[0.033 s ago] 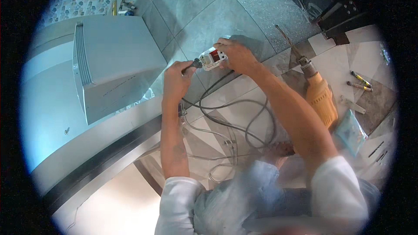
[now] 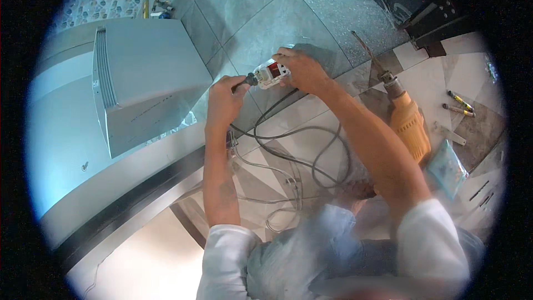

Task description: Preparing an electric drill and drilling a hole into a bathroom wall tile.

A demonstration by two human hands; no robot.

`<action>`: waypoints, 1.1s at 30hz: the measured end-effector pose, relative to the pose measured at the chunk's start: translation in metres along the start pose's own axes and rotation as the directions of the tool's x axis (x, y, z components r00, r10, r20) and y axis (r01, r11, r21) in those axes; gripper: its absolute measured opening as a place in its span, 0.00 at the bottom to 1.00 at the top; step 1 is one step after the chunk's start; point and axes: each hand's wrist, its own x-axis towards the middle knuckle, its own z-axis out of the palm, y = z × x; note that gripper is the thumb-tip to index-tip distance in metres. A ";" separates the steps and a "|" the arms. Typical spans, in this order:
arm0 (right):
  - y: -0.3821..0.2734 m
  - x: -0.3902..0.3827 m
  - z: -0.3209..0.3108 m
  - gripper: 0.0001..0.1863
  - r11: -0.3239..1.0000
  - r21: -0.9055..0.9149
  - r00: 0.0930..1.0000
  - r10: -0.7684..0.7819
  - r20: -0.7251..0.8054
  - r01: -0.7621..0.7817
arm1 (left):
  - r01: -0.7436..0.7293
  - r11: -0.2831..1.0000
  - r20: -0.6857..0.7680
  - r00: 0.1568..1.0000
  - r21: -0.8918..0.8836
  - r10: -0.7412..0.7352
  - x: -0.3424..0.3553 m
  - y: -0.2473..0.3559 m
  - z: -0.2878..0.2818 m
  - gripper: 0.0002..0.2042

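Pinched in my left hand (image 2: 225, 100) is a dark plug (image 2: 250, 80), up against the end of a white socket unit (image 2: 265, 78) with a red part on its face. My right hand (image 2: 302, 72) grips that unit from above and the right, fingers wrapped over it. I cannot tell whether the plug is fully seated. A black cable (image 2: 287, 133) lies in loops below my hands, beside a thinner grey one (image 2: 252, 164). To the right, an orange power drill (image 2: 410, 128) lies with its long bit pointing up the frame.
A large grey box (image 2: 150, 61) stands on the left ledge, with small tools (image 2: 161, 6) behind it. Two markers (image 2: 461, 108), a blade-like piece (image 2: 451, 133), a clear bag (image 2: 447, 169) and thin bits (image 2: 482, 194) lie at right. A dark metal frame (image 2: 433, 19) is at upper right.
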 end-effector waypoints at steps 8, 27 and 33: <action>-0.002 -0.012 0.004 0.36 0.990 -0.131 0.998 0.048 -0.046 -0.053 | -0.201 0.899 0.201 0.971 0.388 0.130 0.031 0.031 0.000 0.06; 0.031 -0.238 -0.136 0.45 0.666 -0.058 0.657 0.714 -0.243 -0.744 | -0.185 0.911 0.139 0.980 0.370 0.142 0.034 0.020 0.019 0.07; 0.045 -0.238 -0.136 0.40 0.741 -0.153 0.750 0.609 -0.256 -0.654 | 0.091 0.958 -0.256 0.966 0.272 -0.020 -0.013 -0.037 0.034 0.08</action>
